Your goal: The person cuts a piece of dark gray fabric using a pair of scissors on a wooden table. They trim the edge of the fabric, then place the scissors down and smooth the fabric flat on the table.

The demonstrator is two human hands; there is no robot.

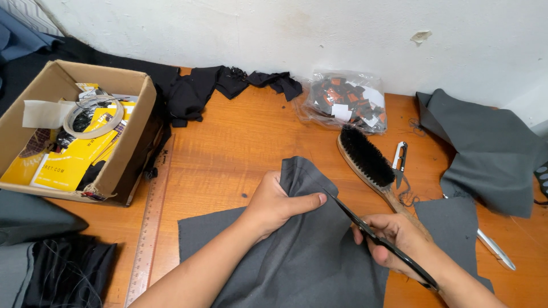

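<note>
A dark grey cloth piece (297, 256) lies bunched and partly lifted on the wooden table, black scissors (379, 242) at its raised edge.

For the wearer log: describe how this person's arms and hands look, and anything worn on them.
Both forearms are bare, with no sleeves in view. The left hand and right hand wear no gloves. No rings, watch or bracelets show on either. The fingernails that show are short and unpainted.
</note>
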